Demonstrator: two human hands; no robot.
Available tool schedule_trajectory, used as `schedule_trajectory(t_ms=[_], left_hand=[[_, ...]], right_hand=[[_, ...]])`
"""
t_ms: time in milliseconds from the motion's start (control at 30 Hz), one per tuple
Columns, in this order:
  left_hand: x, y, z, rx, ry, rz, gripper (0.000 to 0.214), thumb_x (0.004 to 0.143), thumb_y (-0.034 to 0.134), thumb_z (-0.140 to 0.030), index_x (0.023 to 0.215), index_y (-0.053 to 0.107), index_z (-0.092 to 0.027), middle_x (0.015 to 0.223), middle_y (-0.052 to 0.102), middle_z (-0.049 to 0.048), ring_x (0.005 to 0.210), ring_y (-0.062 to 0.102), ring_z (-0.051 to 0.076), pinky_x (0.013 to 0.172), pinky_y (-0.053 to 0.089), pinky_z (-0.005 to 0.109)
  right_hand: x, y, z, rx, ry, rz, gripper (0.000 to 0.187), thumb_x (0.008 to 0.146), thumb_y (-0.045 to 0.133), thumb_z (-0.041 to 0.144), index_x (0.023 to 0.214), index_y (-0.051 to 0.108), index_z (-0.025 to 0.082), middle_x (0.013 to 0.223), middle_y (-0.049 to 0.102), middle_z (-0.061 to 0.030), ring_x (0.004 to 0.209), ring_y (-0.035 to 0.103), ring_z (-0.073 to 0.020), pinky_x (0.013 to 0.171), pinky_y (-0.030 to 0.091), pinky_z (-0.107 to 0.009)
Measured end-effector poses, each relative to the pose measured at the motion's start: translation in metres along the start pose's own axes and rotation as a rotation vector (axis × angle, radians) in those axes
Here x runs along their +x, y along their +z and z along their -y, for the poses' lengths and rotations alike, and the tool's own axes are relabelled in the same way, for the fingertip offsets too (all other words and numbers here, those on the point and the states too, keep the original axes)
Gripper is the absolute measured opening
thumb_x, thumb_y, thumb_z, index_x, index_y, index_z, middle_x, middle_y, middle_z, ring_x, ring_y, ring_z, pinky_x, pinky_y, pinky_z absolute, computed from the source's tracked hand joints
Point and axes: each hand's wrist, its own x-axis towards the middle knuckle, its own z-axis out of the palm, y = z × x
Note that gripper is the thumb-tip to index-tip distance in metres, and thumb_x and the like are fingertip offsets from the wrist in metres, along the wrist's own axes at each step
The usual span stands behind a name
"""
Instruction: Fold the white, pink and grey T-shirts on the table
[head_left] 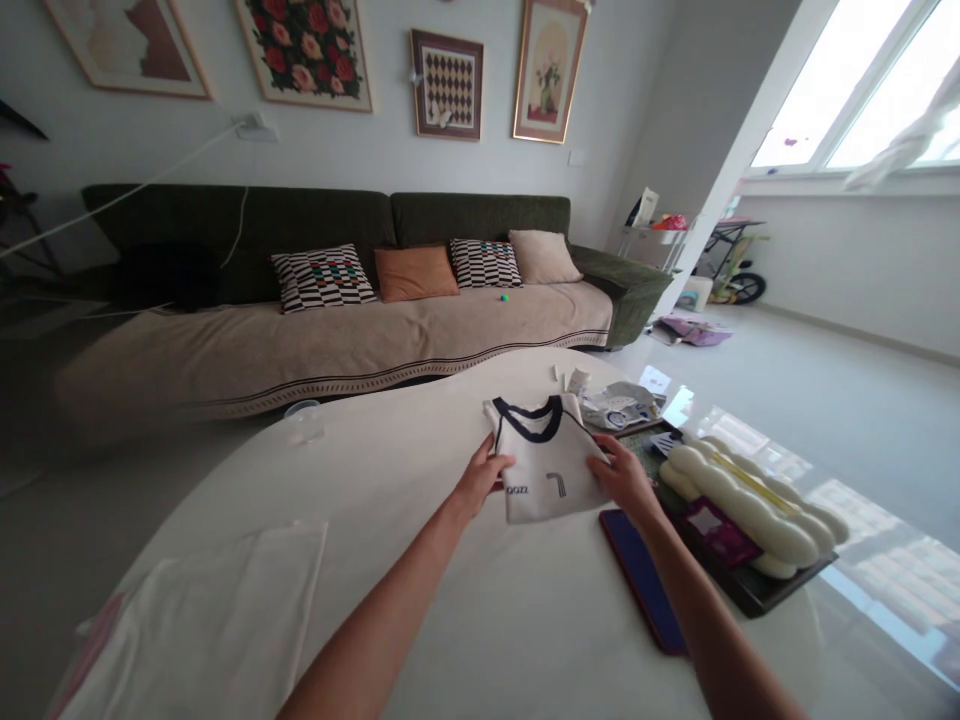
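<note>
A folded white jersey (546, 472) with a dark collar and a printed number hangs between my two hands, slightly above the white table (420, 500). My left hand (481, 478) pinches its left edge, thumb on the front and fingers behind. On the opposite edge my right hand (621, 472) grips the cloth in the same way. Just below my right forearm lies a dark blue flat case (643, 575). Another white cloth (217, 620) is spread at the table's near left.
On the right a dark tray (757, 600) carries a cream, cloud-shaped tissue holder (750, 500) and a purple packet (721, 532). Behind it lies a crumpled plastic package (621, 405). A clear bowl (304, 420) stands at the far left. Beyond the table is a sofa (390, 340).
</note>
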Motion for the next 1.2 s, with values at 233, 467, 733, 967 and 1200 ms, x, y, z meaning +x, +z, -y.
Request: schedule_trajectory(t_ms=[233,467,733,967,1200], left_hand=[[0.012,-0.029,0.024,0.302,0.167,-0.137,0.031,0.084,0.052,-0.032,0.112,0.051,-0.018,0.113,0.053,0.0067,0.097,0.054,0.019,0.08,0.047,0.036],[-0.053,-0.11,0.037,0.494,0.202,-0.327,0.034,0.083,0.051,-0.033,0.116,0.05,-0.023,0.116,0.054,0.0069,0.105,0.051,0.019,0.091,0.041,0.037],[-0.164,-0.271,0.058,1.081,0.154,-0.494,0.036,0.079,0.042,-0.036,0.102,0.06,-0.015,0.108,0.058,0.0106,0.105,0.052,0.022,0.097,0.037,0.037],[-0.121,-0.321,0.043,1.343,0.081,-0.4,0.039,0.079,0.041,-0.025,0.114,0.055,-0.014,0.122,0.052,0.0101,0.115,0.044,0.022,0.097,0.033,0.032],[-0.099,-0.324,0.008,1.503,0.064,-0.221,0.023,0.076,0.051,-0.024,0.093,0.065,-0.02,0.094,0.063,0.007,0.092,0.054,0.021,0.08,0.037,0.028]], right_hand=[[0.029,0.049,-0.012,-0.354,-0.088,-0.022,0.05,0.081,0.044,0.032,0.13,0.04,0.021,0.14,0.03,-0.0123,0.126,0.027,-0.0309,0.096,0.028,-0.046],[-0.015,0.118,-0.045,-0.647,-0.256,0.251,0.053,0.088,0.027,0.047,0.138,0.023,0.03,0.147,0.015,-0.0016,0.134,0.0,-0.0286,0.096,0.027,-0.051],[-0.066,0.121,-0.01,-0.597,-0.201,0.255,0.054,0.09,0.018,0.044,0.14,0.019,0.022,0.145,0.018,-0.0112,0.133,0.01,-0.0289,0.094,0.032,-0.051],[-0.218,0.157,0.026,-0.553,-0.333,0.381,0.054,0.087,0.032,0.041,0.137,0.029,0.021,0.146,0.017,-0.0094,0.134,0.004,-0.0271,0.102,0.02,-0.05],[-0.243,0.135,0.041,-0.535,-0.351,0.507,0.052,0.086,0.036,0.033,0.136,0.031,0.022,0.145,0.02,-0.0077,0.134,0.007,-0.0239,0.102,0.024,-0.044]])
